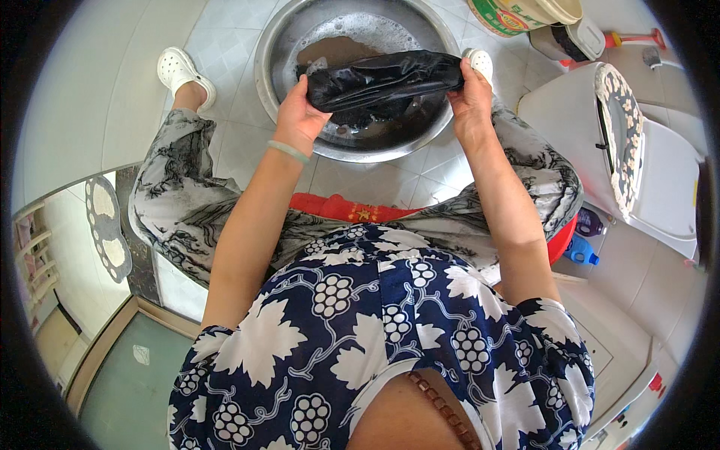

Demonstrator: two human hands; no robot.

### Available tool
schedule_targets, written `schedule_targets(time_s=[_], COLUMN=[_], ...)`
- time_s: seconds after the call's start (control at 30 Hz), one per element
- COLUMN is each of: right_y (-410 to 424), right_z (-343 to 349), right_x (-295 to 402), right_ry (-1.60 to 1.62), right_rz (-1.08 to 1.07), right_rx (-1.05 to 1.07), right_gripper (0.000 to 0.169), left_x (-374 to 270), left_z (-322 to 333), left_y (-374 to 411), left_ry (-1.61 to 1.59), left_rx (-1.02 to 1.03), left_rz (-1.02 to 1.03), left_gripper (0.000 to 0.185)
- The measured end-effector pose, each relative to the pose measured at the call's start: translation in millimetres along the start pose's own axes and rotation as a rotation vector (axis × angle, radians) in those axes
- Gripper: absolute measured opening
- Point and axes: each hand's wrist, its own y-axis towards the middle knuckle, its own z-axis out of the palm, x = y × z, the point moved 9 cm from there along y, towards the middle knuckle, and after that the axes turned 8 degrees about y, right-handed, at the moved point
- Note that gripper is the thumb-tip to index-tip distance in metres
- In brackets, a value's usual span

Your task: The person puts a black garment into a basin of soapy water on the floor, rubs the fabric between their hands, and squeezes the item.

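A wet, shiny black cloth item (388,79) is stretched lengthwise between my two hands above a metal basin. My left hand (301,112), with a pale bangle at the wrist, grips its left end. Its right end is held in my right hand (471,93). The wide metal basin (360,154) stands on the tiled floor between my feet. Inside it are soapy water (360,25) and submerged dark cloth (365,115). A brown patch (337,49) shows at the water's far side; I cannot tell whether it is cloth.
At the right stands a toilet (568,118) with a patterned seat cover (624,135). Behind the basin to the right are a plastic bucket (517,14) and a bin (574,42). A blue bottle (581,250) lies low at the right. A glass-panelled door (135,365) is at lower left.
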Motion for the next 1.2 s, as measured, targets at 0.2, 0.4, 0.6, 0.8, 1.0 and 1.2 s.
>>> schedule_targets(time_s=[0.2,0.4,0.6,0.8,1.0,1.2], right_y=[-8,-60,-55,57,55,92], right_z=[18,116,122,-3,53,91], right_x=[5,113,116,-72,-78,-157], right_ry=[-0.265,0.083,-0.184,-1.339,-1.231,-1.371], right_rz=[-0.118,-0.615,-0.777,-0.275,-0.714,-0.508], right_rx=[0.089,0.366,0.321,0.455,0.274,0.353], right_gripper=[0.011,0.013,0.017,0.034,0.057,0.081], left_x=[-15,-83,-103,-59,-57,23], left_z=[-2,144,150,-31,23,43], left_y=[14,-39,-14,74,68,111], left_ry=[0.149,0.286,0.589,1.676,1.836,2.22], left_rx=[0.152,0.632,0.582,-0.168,-0.33,-0.237], left_rz=[0.052,0.237,0.371,0.502,1.149,0.897], left_gripper=[0.024,0.027,0.027,0.037,0.046,0.057])
